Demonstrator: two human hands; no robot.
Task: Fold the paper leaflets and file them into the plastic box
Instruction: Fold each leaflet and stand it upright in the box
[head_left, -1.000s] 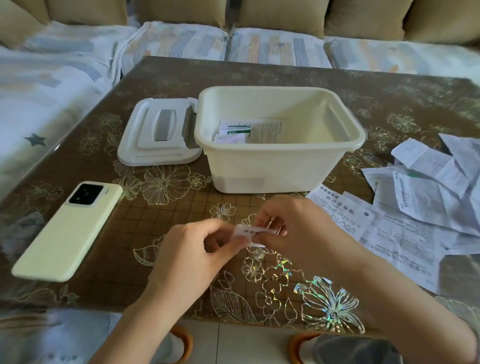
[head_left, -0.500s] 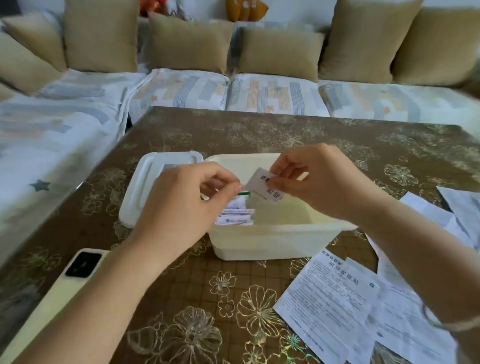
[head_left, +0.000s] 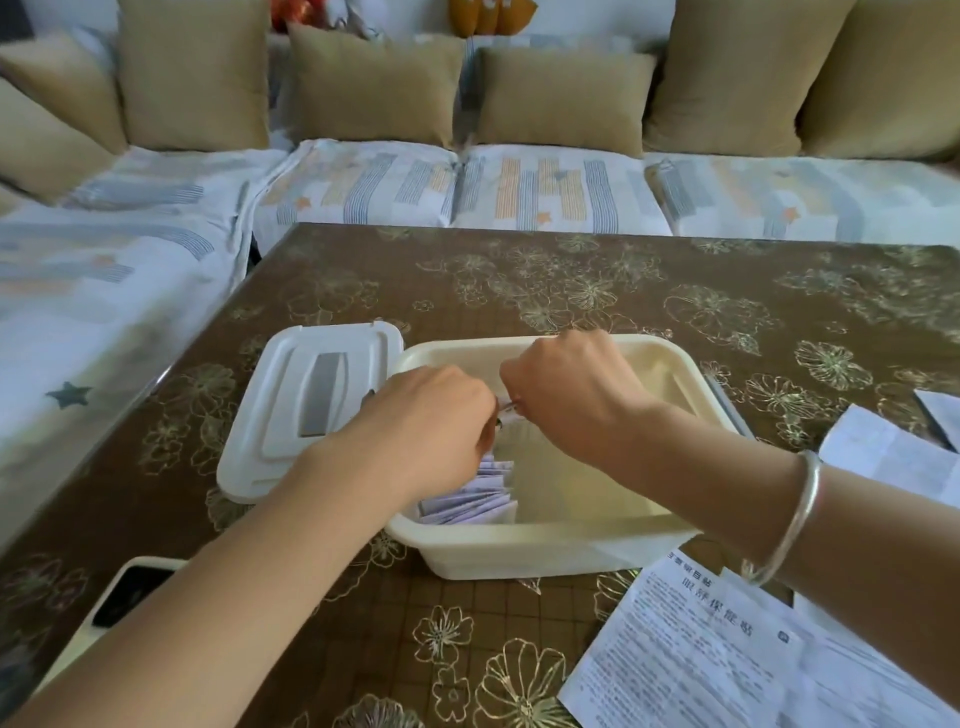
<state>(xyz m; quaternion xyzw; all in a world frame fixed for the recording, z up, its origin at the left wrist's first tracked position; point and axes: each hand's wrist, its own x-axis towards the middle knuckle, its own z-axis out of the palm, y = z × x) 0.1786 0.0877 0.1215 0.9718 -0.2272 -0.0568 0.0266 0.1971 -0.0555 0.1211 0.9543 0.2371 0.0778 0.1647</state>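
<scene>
We have both hands over the box (head_left: 545, 545), which stands open on the table (head_left: 519, 280). Our left hand (head_left: 426, 415) reaches in over the left side, back of the hand up. Its fingers bend down into the box and are hidden from us, so we cannot tell whether they grip anything. Our right hand (head_left: 571, 389) sits just beside it, nearer the middle, knuckles up and fingers curled under. A thin sliver of a folded leaflet (head_left: 506, 405) shows at its fingertips, in the gap between the two hands, and those fingers are clamped on it. The rest of the leaflet is hidden.

Below the left hand a stack (head_left: 467, 501) of folded leaflets stands on edge in a fanned row along the box's left wall, near the front corner.

The lid (head_left: 311, 405) lies flat on the table, right against the box's left side. Unfolded sheets (head_left: 701, 654) of printed text overlap on the table at the right, the nearest just beside the box's front right corner. A phone (head_left: 124, 597) lies at the near left, partly hidden by our left forearm. A bracelet (head_left: 795, 519) circles our right wrist. Beyond the table runs a sofa (head_left: 545, 192) with cushions (head_left: 374, 83) along its back
</scene>
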